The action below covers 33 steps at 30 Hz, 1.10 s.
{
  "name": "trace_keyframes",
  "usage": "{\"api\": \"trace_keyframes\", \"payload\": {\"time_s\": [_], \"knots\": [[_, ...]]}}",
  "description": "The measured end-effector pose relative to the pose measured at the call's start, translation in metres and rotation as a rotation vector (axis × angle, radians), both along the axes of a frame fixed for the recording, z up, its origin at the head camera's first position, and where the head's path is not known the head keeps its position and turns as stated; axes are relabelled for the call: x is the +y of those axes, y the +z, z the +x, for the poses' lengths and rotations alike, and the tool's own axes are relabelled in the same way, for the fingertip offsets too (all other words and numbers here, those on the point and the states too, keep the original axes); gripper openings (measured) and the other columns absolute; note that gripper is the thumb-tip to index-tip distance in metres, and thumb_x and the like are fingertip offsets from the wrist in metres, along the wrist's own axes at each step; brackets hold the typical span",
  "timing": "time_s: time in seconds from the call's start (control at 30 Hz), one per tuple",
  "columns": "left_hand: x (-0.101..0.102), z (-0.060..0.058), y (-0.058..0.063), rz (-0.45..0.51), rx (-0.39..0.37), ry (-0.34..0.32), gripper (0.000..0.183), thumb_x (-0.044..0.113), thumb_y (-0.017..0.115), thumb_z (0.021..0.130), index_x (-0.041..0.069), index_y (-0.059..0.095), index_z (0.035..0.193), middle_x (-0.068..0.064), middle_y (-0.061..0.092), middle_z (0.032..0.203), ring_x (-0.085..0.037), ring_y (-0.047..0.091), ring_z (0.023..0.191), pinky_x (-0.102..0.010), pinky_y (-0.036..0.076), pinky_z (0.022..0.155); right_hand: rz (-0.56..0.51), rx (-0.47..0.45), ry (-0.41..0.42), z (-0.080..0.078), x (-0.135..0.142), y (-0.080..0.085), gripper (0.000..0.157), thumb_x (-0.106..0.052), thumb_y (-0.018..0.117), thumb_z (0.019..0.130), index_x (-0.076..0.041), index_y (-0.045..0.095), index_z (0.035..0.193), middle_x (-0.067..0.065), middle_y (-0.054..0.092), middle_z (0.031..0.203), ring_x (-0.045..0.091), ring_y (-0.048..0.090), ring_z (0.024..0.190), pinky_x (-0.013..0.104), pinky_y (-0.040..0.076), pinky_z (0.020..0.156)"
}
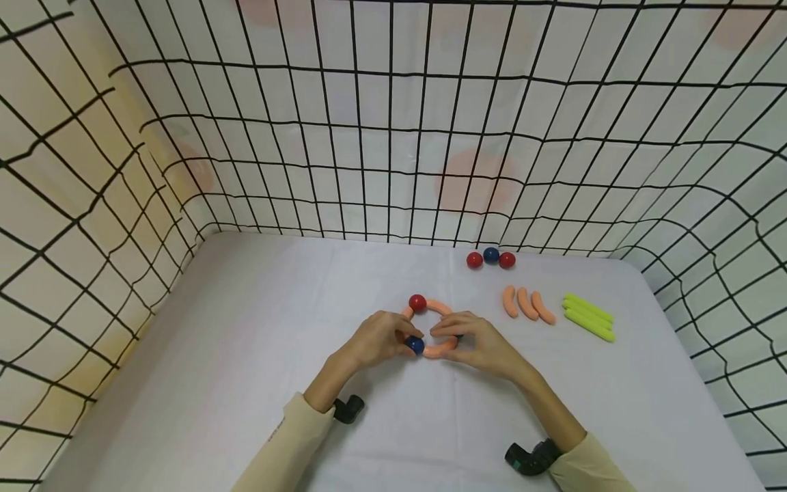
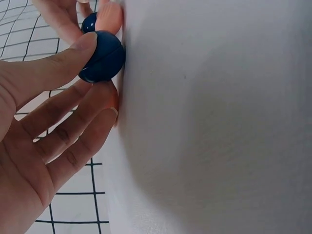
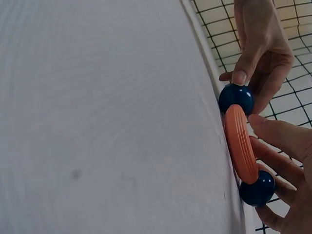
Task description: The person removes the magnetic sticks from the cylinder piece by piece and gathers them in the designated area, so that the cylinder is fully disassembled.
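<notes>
A ring of orange curved sticks joined by balls lies on the white cloth in the head view. Its far joint is a red ball (image 1: 417, 303), with one curved stick (image 1: 439, 307) running right from it. My left hand (image 1: 380, 339) pinches the near-left blue ball (image 2: 105, 56) between thumb and fingers. From that ball the near orange curved stick (image 3: 239, 144) leads to a second blue ball (image 3: 257, 188). My right hand (image 1: 482, 343) holds this stick, thumb by its left end and fingers behind it near the second ball. Fingers partly hide the ring's sides.
Behind, by the black wire grid (image 1: 389, 147), sit two red balls (image 1: 474, 260) and a blue ball (image 1: 491, 255). To the right lie three loose orange curved sticks (image 1: 522, 303) and several straight yellow-green sticks (image 1: 588, 317). Grid walls also stand left and right.
</notes>
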<state>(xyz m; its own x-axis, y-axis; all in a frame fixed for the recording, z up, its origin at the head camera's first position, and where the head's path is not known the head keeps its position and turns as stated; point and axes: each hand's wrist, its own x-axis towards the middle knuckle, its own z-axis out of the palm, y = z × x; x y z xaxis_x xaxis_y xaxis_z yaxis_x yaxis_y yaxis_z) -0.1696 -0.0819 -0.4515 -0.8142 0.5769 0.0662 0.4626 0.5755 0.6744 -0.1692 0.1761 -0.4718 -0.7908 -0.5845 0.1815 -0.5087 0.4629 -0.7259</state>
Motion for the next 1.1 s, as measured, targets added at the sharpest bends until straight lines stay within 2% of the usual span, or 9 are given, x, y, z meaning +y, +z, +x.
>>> {"api": "trace_keyframes", "payload": {"time_s": [0.13,0.4,0.53,0.63,0.8,1.1], "knots": [[0.001,0.001,-0.001,0.009,-0.008,0.0,0.028,0.007,0.087,0.082,0.007,0.082,0.11,-0.005,0.078,0.098,-0.012,0.066,0.083,-0.018,0.051,0.072,0.014,-0.008,-0.005,-0.001,-0.005,-0.004,0.028,-0.013,0.087,0.084,-0.015,0.081,0.112,0.002,0.074,0.122,0.027,0.058,0.123,0.05,0.048,0.109],[0.004,0.003,0.0,0.025,0.014,-0.014,0.028,0.006,0.088,0.08,0.006,0.082,0.108,-0.005,0.078,0.091,-0.012,0.065,0.078,-0.018,0.05,0.07,0.014,-0.049,-0.041,-0.001,-0.011,-0.01,0.021,-0.017,0.089,0.082,-0.018,0.084,0.102,0.004,0.072,0.115,0.023,0.057,0.116,0.039,0.048,0.101],[0.006,0.003,-0.001,0.006,0.038,0.001,0.028,0.011,0.089,0.08,0.007,0.082,0.107,-0.004,0.078,0.09,-0.011,0.065,0.077,-0.017,0.05,0.069,-0.009,-0.049,-0.061,-0.001,-0.013,-0.012,0.019,-0.019,0.091,0.08,-0.019,0.084,0.097,0.001,0.072,0.108,0.023,0.057,0.116,0.044,0.048,0.102],[0.007,0.003,-0.003,-0.007,0.045,0.016,0.028,0.015,0.09,0.08,0.008,0.083,0.106,-0.002,0.078,0.091,-0.008,0.063,0.076,-0.017,0.048,0.068,-0.017,-0.023,-0.073,-0.001,-0.015,-0.013,0.019,-0.021,0.093,0.078,-0.02,0.084,0.094,-0.001,0.073,0.104,0.022,0.057,0.113,0.051,0.041,0.104],[0.007,0.003,-0.003,0.0,0.037,0.015,0.027,0.016,0.089,0.081,0.009,0.083,0.106,-0.002,0.079,0.093,-0.008,0.063,0.076,-0.018,0.048,0.067,0.005,0.023,-0.083,0.001,-0.016,-0.013,0.018,-0.02,0.093,0.077,-0.021,0.085,0.093,-0.004,0.074,0.103,0.018,0.055,0.109,0.055,0.035,0.104],[0.004,0.002,-0.001,-0.008,-0.014,-0.005,0.025,0.014,0.087,0.084,0.01,0.083,0.108,-0.002,0.08,0.101,-0.013,0.069,0.086,-0.019,0.051,0.073,-0.003,-0.006,-0.057,0.001,-0.015,-0.011,0.014,-0.022,0.09,0.081,-0.021,0.085,0.094,-0.006,0.068,0.098,0.017,0.056,0.108,0.049,0.034,0.102]]}}
